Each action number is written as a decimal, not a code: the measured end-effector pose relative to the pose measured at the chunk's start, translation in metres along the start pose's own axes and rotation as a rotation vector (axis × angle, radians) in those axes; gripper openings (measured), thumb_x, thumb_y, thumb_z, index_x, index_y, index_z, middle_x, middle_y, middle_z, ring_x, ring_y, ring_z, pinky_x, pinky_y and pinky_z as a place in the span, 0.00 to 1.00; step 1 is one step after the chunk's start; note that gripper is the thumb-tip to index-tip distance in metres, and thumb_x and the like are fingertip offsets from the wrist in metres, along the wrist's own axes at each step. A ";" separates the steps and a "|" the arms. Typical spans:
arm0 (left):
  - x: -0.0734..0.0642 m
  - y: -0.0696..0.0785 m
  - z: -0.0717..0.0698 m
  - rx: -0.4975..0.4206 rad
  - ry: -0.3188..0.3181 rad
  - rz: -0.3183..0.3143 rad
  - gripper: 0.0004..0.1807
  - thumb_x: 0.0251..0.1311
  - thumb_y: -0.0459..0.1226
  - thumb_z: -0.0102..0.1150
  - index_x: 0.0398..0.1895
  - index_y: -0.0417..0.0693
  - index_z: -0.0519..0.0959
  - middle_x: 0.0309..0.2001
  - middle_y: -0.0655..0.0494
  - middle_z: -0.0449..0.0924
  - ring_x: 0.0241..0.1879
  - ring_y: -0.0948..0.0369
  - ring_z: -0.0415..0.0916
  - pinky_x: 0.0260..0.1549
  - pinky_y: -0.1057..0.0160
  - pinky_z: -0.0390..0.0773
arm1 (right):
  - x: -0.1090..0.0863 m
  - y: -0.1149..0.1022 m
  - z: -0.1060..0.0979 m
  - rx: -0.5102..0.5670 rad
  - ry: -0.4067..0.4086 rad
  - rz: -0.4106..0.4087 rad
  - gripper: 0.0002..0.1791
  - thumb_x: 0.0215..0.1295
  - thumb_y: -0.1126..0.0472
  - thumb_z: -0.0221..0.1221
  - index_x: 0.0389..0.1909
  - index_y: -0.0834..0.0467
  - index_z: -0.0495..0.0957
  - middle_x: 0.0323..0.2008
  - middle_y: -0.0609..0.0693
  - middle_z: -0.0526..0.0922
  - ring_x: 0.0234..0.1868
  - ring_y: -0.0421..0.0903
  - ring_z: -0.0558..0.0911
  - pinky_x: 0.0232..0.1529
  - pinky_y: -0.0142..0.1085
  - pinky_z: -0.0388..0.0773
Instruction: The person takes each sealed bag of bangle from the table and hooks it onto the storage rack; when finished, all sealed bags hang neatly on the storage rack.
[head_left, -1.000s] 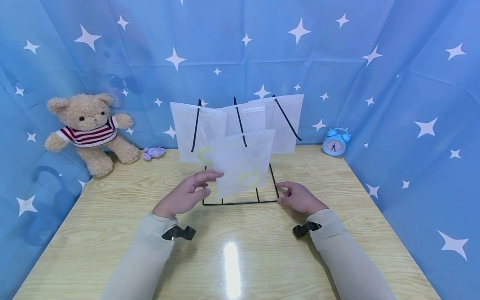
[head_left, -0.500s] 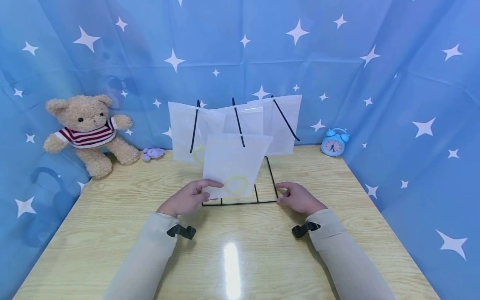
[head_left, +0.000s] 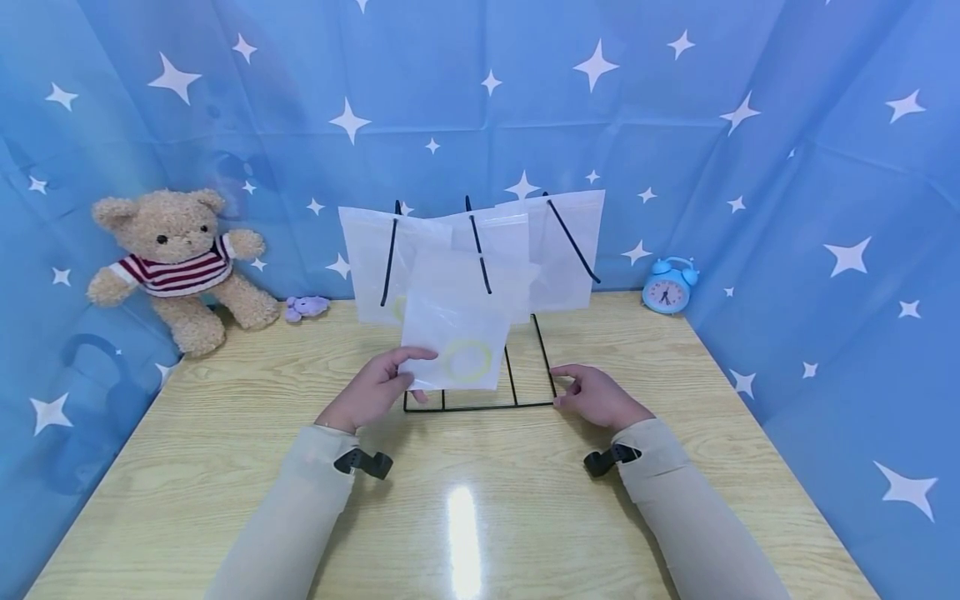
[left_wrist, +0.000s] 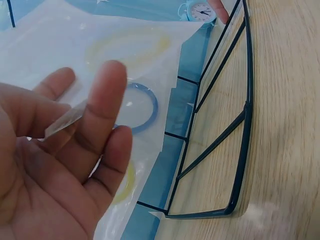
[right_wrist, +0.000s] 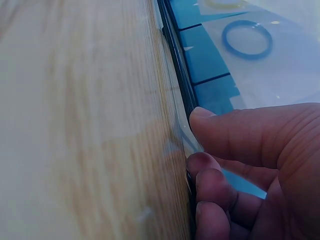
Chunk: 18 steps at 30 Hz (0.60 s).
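My left hand [head_left: 367, 392] pinches the lower left edge of a translucent zip bag [head_left: 442, 317], which has a pale yellow ring [head_left: 467, 361] in it. In the left wrist view, a fold of the plastic [left_wrist: 65, 121] shows between thumb and fingers. The middle hook [head_left: 477, 242] of a black wire rack [head_left: 480, 407] overlaps this bag's upper part. Behind it, bags hang at the left [head_left: 371, 250], middle [head_left: 513, 237] and right [head_left: 577, 221]; a blue ring [left_wrist: 150, 107] shows in one. My right hand [head_left: 600, 393] holds the rack's front right corner with thumb and fingers.
A teddy bear [head_left: 183, 267] in a striped shirt sits at the back left, beside a small purple toy [head_left: 306, 307]. A light blue alarm clock [head_left: 667, 287] stands at the back right. Blue star-patterned cloth [head_left: 420, 75] surrounds the wooden table [head_left: 540, 517].
The front bag has swung left, and its top edge has risen. My left hand has gone from fingertips at its side to a pinch on its edge. My right hand stays at the rack.
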<state>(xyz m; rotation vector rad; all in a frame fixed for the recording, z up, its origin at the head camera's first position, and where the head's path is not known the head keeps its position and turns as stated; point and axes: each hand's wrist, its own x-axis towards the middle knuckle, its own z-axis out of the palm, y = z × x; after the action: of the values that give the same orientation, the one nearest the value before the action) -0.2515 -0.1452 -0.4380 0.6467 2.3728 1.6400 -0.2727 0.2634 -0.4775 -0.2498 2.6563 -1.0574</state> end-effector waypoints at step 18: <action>0.002 0.008 0.007 -0.163 0.078 0.109 0.30 0.79 0.25 0.42 0.82 0.49 0.62 0.55 0.28 0.80 0.63 0.38 0.77 0.60 0.69 0.75 | -0.001 -0.002 -0.002 -0.016 -0.006 -0.030 0.32 0.72 0.59 0.66 0.75 0.56 0.72 0.36 0.52 0.81 0.35 0.47 0.77 0.36 0.40 0.75</action>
<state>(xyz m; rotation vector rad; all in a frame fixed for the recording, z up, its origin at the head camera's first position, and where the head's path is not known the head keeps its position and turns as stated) -0.2491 -0.1360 -0.4334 0.7041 2.2607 1.9135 -0.2721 0.2632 -0.4743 -0.2961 2.6651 -1.0428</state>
